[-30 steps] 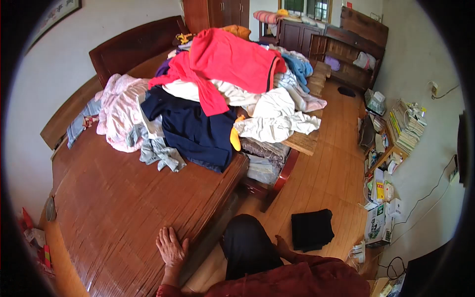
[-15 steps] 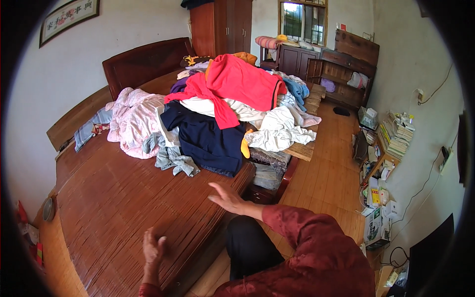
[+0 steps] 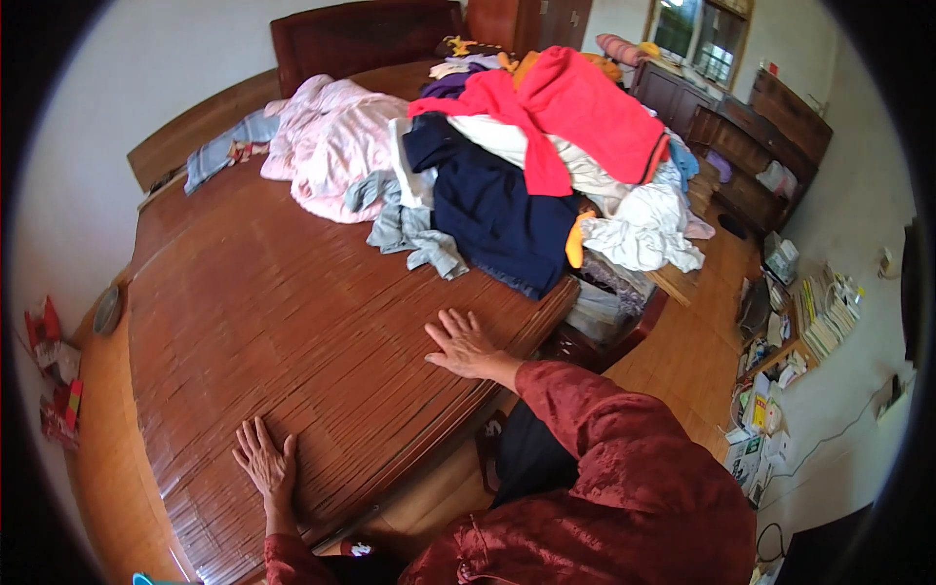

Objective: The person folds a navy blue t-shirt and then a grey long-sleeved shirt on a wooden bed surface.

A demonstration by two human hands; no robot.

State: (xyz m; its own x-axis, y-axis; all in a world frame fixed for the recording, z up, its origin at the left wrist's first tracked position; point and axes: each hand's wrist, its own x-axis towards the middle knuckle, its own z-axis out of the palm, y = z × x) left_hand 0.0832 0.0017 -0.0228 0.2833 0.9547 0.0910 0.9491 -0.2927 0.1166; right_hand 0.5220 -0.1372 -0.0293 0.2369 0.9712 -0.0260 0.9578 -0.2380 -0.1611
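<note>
My left hand lies flat with fingers spread on the reddish-brown slatted bed mat, near its front edge. Farther right, my right hand is also spread out on the mat, close to its right-hand edge. Neither hand holds anything. Beyond the right hand a heap of clothes covers the far part of the bed. Nearest in it are a dark navy garment and a grey cloth. A bright red garment lies on top, and a pink patterned quilt is bunched at the left.
A white crumpled cloth hangs at the heap's right side. Along the right wall stand stacked books and boxes. A dark wooden headboard rises at the back. A round metal basin leans at the left wall.
Both hands, raised in the air before, have come down onto the mat with fingers spread. The view has turned, so the clothes heap appears farther right and higher.
</note>
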